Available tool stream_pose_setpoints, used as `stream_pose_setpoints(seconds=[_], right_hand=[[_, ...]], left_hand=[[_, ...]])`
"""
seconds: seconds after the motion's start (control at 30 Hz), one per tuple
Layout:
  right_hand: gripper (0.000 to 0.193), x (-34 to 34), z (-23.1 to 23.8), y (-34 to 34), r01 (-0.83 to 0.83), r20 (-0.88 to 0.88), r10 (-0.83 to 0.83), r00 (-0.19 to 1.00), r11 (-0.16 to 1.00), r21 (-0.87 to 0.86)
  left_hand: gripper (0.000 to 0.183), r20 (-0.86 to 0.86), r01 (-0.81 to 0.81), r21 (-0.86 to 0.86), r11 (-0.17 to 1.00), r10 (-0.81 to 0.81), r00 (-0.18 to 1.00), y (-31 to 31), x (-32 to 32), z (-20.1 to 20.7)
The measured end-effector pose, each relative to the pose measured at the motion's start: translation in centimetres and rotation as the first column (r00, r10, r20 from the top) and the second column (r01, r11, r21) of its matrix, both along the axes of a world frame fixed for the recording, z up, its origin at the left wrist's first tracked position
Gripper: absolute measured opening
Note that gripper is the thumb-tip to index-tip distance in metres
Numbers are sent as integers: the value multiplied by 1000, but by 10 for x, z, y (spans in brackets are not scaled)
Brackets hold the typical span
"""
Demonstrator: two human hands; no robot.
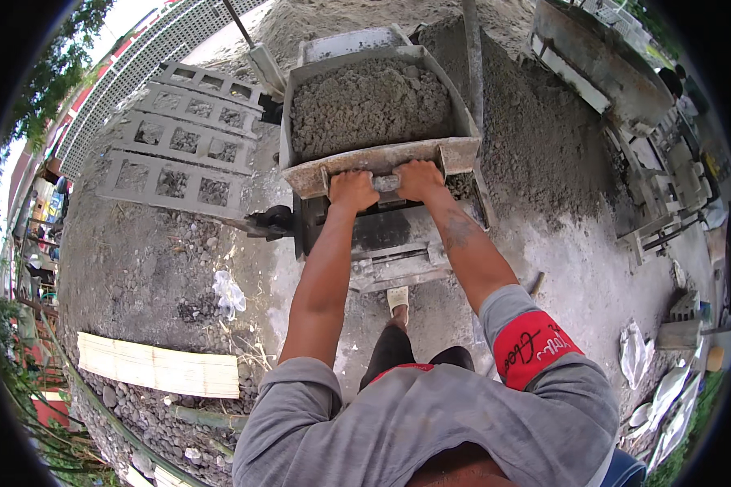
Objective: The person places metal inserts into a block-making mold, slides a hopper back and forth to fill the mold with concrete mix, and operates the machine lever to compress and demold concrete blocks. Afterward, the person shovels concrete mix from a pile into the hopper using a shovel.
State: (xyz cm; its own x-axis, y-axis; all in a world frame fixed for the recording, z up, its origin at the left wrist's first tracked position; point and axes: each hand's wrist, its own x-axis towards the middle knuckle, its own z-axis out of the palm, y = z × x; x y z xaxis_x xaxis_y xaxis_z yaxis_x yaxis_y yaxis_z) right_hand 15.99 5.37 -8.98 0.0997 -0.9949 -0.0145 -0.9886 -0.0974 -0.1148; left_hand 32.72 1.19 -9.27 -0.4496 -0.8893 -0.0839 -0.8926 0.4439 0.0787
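Note:
Both my arms reach forward to a grey metal box [300,180] heaped with damp, grey-brown sandy mix [369,105]. A short horizontal handle [386,183] sits on the box's near wall. My left hand [353,191] is closed round its left end, and my right hand [419,179] grips the right end. Beneath the box is a dark metal machine frame [374,233], with a pale, dusty lower part [402,266] nearer my feet. What supports the far side of the box is hidden.
Several hollow concrete blocks [183,166] lie in rows at the left. A shovel [266,69] stands beyond them. Dark sand [536,122] is piled at the right, near a rusty drum-like container [605,65]. A pale slatted panel [158,365] lies on gravel at lower left.

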Motion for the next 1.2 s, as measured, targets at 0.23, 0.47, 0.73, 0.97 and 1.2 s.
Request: stream_pose_setpoints(seconds=[0.23,0.47,0.73,0.97,1.2], right_hand=[[31,12,-5,141,-33,50,41,998,988,-149],[30,21,-17,139,-4,93,13,996,995,-97],[21,15,-30,122,0,150,59,987,930,-366],[35,0,-32,-32,-41,215,107,971,956,-291],[50,-52,-27,-189,37,-49,-40,998,998,-60]], left_hand=[[41,-171,0,-345,939,-62,983,153,11,-4],[38,-212,-50,-216,975,3,977,143,27,-29],[34,-322,19,-378,925,-151,935,118,7,-11],[35,-148,46,-325,944,-99,984,-22,2,-10],[31,89,90,70,993,-96,991,-188,-61,-17]])
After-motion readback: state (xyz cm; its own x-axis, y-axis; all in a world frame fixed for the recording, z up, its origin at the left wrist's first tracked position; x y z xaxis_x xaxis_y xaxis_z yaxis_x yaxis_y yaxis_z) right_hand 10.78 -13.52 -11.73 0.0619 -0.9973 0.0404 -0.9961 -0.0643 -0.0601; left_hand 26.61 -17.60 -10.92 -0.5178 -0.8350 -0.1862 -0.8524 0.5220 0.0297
